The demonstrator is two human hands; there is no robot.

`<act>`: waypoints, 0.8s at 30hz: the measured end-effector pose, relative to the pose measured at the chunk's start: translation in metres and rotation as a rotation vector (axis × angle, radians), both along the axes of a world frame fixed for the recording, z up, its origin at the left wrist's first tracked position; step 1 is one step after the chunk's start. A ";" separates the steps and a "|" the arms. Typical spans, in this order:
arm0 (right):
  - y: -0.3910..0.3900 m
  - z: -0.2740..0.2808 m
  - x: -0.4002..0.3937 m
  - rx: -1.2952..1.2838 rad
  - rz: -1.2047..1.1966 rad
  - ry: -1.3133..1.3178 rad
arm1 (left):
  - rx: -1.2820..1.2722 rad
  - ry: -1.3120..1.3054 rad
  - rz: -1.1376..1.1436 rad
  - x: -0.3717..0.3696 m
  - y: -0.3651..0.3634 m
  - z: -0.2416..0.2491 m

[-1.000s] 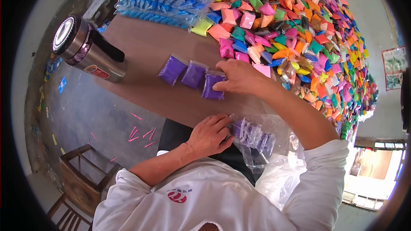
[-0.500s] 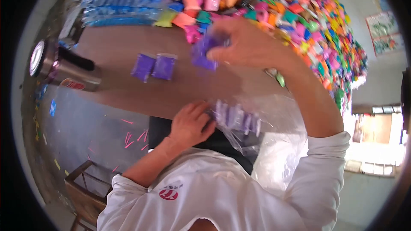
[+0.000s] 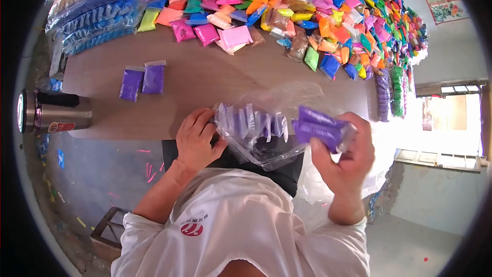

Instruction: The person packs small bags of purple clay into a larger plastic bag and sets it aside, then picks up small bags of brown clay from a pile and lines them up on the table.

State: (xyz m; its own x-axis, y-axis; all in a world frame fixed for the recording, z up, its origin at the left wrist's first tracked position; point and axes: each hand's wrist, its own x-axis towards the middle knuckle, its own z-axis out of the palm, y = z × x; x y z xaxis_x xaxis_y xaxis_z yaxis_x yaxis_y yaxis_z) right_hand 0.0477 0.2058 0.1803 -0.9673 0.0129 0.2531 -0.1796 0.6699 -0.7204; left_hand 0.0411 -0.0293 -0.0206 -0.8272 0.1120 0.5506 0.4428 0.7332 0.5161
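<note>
Right hand (image 3: 349, 156) clamped purple packets (image 3: 319, 127); left hand (image 3: 196, 141) pinched bag (image 3: 266, 163) at left. Floppy bag film could've snagged packets, causing a drop.

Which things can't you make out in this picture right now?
All in the head view:
- How many purple packets the right hand holds: overlap, fingers and blur.
- The left hand's exact grip on the clear bag: crinkled film and glare.
- The colourful heap's far side: cut by the top edge.
- Shirt lettering: too small.
</note>
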 end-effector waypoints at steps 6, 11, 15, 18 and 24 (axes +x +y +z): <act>0.008 -0.047 -0.002 0.468 -0.122 0.033 | -0.006 -0.040 0.010 0.002 0.001 0.006; 0.016 -0.074 -0.012 0.679 -0.119 -0.006 | -0.031 -0.037 -0.010 0.002 -0.001 0.004; 0.013 -0.074 -0.018 0.684 -0.044 -0.076 | -0.018 -0.047 -0.022 0.001 -0.002 0.003; 0.014 -0.067 -0.018 0.660 0.004 -0.198 | -0.035 -0.046 -0.016 0.002 -0.002 0.000; 0.025 -0.054 -0.025 0.660 0.187 -0.429 | -0.006 -0.024 -0.019 0.000 -0.001 0.002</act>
